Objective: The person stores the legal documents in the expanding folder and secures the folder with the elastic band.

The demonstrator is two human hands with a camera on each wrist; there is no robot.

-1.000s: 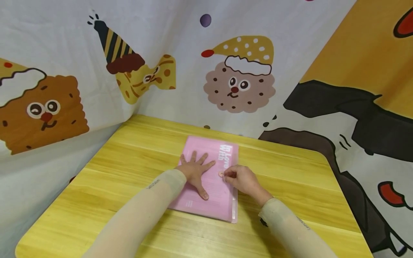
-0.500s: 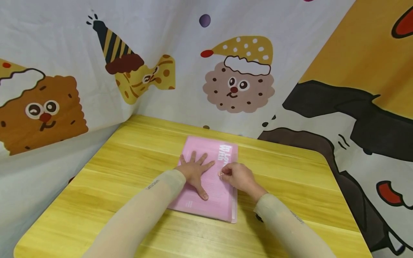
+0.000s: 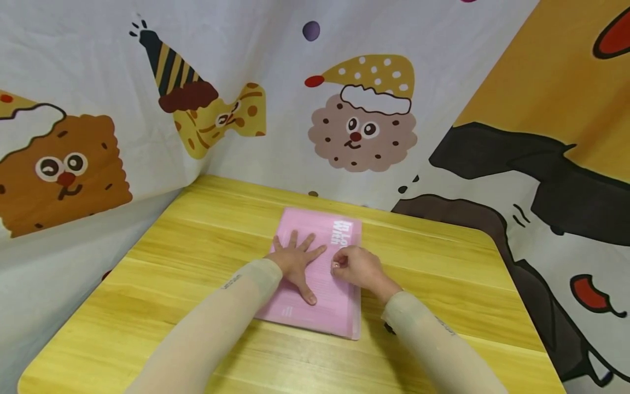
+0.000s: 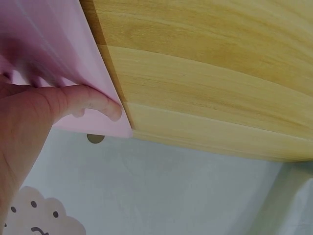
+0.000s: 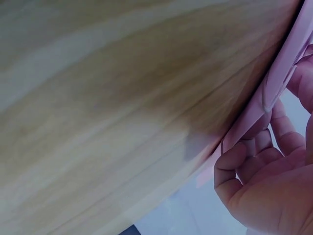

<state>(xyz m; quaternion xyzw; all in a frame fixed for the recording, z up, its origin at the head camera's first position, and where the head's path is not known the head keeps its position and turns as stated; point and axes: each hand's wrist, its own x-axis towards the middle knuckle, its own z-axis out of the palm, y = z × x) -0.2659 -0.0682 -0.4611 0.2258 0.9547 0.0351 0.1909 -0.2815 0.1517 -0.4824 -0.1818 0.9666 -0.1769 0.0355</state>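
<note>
A pink document folder (image 3: 315, 323) with white lettering lies on the yellow wood-grain table. My left hand (image 3: 293, 264) rests flat on its left half, fingers spread; the left wrist view has a finger (image 4: 93, 99) along the folder's edge. At the right side of the folder, my right hand (image 3: 361, 266) curls over the small round button (image 3: 336, 265), thumb and forefinger pinched together. A thin pale closure string (image 5: 281, 93) runs from those fingertips in the right wrist view. The button is mostly hidden by the fingers.
Yellow tabletop (image 3: 443, 273) surrounds the folder on all sides. Behind it hangs a white cloth (image 3: 275, 33) printed with cartoon biscuits, falling against the table's far edge.
My right hand has moved slightly left and up, carrying the string round the button and covering it. The left hand keeps its place on the folder.
</note>
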